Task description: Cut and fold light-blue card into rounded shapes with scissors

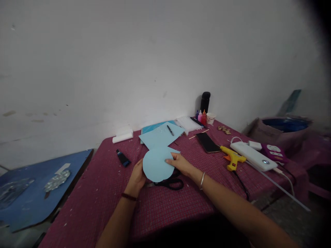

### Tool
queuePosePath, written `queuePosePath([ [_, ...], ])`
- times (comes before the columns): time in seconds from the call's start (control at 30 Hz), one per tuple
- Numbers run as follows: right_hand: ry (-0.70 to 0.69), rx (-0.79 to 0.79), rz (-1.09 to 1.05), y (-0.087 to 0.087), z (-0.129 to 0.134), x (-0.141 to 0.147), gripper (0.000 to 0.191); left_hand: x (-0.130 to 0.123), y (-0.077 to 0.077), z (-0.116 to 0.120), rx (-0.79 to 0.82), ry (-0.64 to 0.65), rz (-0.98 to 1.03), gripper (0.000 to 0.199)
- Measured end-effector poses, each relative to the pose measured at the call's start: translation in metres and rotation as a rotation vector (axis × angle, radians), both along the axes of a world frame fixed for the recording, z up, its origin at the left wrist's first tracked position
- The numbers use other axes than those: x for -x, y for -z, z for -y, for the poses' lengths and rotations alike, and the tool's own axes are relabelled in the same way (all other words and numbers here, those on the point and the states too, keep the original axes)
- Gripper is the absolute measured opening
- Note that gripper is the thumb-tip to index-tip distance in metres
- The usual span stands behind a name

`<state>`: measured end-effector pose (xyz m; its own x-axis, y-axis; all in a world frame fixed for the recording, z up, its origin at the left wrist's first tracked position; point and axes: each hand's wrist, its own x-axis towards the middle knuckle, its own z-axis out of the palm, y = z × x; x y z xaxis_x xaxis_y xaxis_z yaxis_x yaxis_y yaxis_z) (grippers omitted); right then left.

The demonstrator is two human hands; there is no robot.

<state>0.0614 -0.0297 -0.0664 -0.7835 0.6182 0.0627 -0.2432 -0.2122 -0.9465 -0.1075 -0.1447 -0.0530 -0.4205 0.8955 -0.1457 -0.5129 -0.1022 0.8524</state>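
A light blue paper circle point(157, 165) is held up over the table between my two hands. My left hand point(138, 174) grips its left edge, with the fingers mostly behind the paper. On the right side, my right hand point(180, 163) pinches it, thumb on top. Black-handled scissors point(172, 184) lie on the cloth just below the circle, partly covered by it. Beyond it, light blue paper sheets point(155, 137) are stacked, with a black pen point(170, 130) on top. A dark tube point(123, 158) lies to the left of my hands.
A yellow glue gun point(233, 157), white power bank point(253, 156), purple socket box point(274, 153) and black phone point(207, 142) occupy the right side. Small paint bottles point(203, 118), a paper cup point(210, 118) and a black flask point(205, 102) stand at the back. A blue board point(51, 186) is at left.
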Motion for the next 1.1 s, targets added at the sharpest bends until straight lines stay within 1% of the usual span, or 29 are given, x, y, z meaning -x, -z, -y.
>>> queuePosePath([
  [0.07, 0.001, -0.014, -0.006, 0.000, 0.000, 0.000, 0.047, -0.005, 0.001, 0.002, 0.008, 0.049, -0.053, 0.038],
  [0.17, 0.000, -0.057, -0.003, 0.001, 0.000, 0.000, 0.044, -0.010, 0.001, 0.006, 0.027, 0.136, -0.106, 0.041],
  [0.3, 0.029, -0.156, 0.013, 0.004, -0.002, 0.001, 0.040, -0.010, 0.000, 0.010, 0.052, 0.182, -0.127, 0.044],
  [0.37, 0.028, -0.198, 0.025, 0.005, -0.002, 0.002, 0.038, -0.011, -0.001, 0.010, 0.060, 0.217, -0.163, 0.043],
  [0.47, 0.013, -0.249, 0.047, 0.006, -0.002, 0.002, 0.033, -0.013, 0.000, 0.009, 0.063, 0.253, -0.226, 0.035],
  [0.57, -0.006, -0.282, 0.042, 0.007, 0.001, 0.005, 0.028, -0.014, 0.003, 0.007, 0.061, 0.244, -0.256, 0.028],
  [0.7, -0.020, -0.293, 0.031, 0.007, 0.004, 0.007, 0.028, -0.014, 0.005, 0.005, 0.047, 0.197, -0.277, 0.027],
  [0.77, 0.036, -0.288, 0.046, 0.005, 0.005, 0.006, 0.030, -0.013, 0.005, 0.004, 0.035, 0.167, -0.286, 0.027],
  [0.87, 0.125, -0.219, 0.064, 0.001, 0.006, 0.003, 0.043, -0.011, 0.005, 0.003, 0.023, 0.120, -0.289, 0.026],
  [0.93, 0.101, -0.185, 0.061, -0.002, 0.007, 0.002, 0.046, -0.011, 0.004, 0.003, 0.020, 0.100, -0.285, 0.026],
  [1.0, 0.059, -0.214, 0.066, -0.003, 0.008, 0.002, 0.043, -0.011, 0.003, 0.004, 0.019, 0.094, -0.280, 0.026],
  [1.1, 0.038, -0.268, 0.082, -0.001, 0.007, 0.004, 0.038, -0.014, 0.001, 0.005, 0.011, 0.098, -0.267, 0.024],
])
